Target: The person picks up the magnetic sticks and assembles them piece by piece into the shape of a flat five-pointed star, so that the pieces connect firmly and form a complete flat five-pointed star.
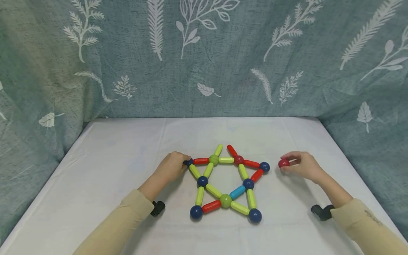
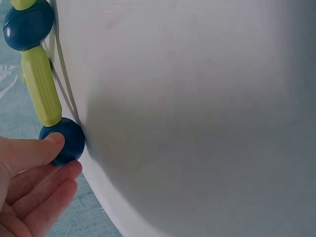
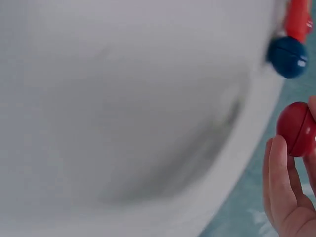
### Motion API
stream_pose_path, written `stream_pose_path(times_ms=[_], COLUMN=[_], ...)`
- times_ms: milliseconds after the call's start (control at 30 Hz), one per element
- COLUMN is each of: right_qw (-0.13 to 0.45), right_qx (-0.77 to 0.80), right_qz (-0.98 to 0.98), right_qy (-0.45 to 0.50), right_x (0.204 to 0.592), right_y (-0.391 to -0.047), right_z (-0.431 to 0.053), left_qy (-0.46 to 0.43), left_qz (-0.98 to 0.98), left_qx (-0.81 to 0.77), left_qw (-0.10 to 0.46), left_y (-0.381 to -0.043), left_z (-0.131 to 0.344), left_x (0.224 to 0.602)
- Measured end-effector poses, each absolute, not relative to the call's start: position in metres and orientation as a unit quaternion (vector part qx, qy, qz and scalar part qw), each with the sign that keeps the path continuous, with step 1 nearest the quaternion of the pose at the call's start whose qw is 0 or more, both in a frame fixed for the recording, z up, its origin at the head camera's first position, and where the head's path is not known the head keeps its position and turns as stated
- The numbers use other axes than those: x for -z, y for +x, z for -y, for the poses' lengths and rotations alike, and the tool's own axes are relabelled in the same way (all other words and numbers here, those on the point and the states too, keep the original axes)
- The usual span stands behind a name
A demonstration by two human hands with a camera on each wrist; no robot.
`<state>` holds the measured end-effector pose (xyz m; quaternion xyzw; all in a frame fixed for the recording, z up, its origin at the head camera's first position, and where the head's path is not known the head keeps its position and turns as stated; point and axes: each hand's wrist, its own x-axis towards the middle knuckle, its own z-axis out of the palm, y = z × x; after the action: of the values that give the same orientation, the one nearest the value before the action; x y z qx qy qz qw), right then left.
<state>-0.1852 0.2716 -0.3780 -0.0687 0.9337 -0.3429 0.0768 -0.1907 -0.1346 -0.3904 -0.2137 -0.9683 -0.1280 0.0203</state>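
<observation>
A star-shaped figure of rods and balls lies flat on the white table. My left hand point(image 1: 172, 165) pinches the dark blue ball point(image 2: 73, 140) at its left tip, thumb on one side and fingers on the other. A yellow-green rod point(image 2: 42, 86) runs from that ball to another blue ball point(image 2: 28, 24). To the right of the figure, my right hand point(image 1: 301, 164) holds a loose red ball point(image 1: 283, 163) between thumb and fingertips. The star's right tip is a blue ball point(image 1: 264, 166). At the top, a yellow-green rod point(image 1: 218, 149) and a red rod point(image 1: 232, 151) lean toward each other, their upper ends apart.
The white table point(image 1: 111, 184) reaches back to a teal curtain point(image 1: 204, 71) with white leaf prints. Two more blue balls form the figure's lower tips, the left one point(image 1: 196, 212) and the right one point(image 1: 255, 215). Black wrist mounts point(image 1: 322, 212) sit by the cuffs.
</observation>
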Motion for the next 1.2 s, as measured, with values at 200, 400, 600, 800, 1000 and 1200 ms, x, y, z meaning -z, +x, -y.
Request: stream_pose_path(times_ms=[200,400,600,800,1000,1200], right_qw=[0.085,0.152,0.173,0.177,0.197,0.205], right_qx=[0.357,0.359,0.34,0.304,0.289,0.288], right_qz=[-0.925,-0.913,-0.918,-0.929,-0.931,-0.929], right_qy=[-0.099,-0.125,-0.107,-0.116,-0.108,-0.111], right_x=[0.361,0.36,0.363,0.37,0.373,0.371], right_y=[-0.231,-0.273,-0.291,-0.297,-0.299,-0.299], right_z=[-0.223,-0.165,-0.129,-0.108,-0.1,-0.096], left_qy=[-0.207,-0.205,-0.205,-0.199,-0.21,-0.206], left_qz=[0.972,0.973,0.973,0.973,0.972,0.972], left_qx=[0.11,0.104,0.109,0.113,0.106,0.109], left_qw=[0.016,0.017,0.013,0.016,0.026,0.026], left_y=[-0.19,-0.191,-0.191,-0.19,-0.19,-0.189], left_z=[0.132,0.129,0.129,0.133,0.133,0.133], left_x=[0.39,0.387,0.387,0.387,0.388,0.388])
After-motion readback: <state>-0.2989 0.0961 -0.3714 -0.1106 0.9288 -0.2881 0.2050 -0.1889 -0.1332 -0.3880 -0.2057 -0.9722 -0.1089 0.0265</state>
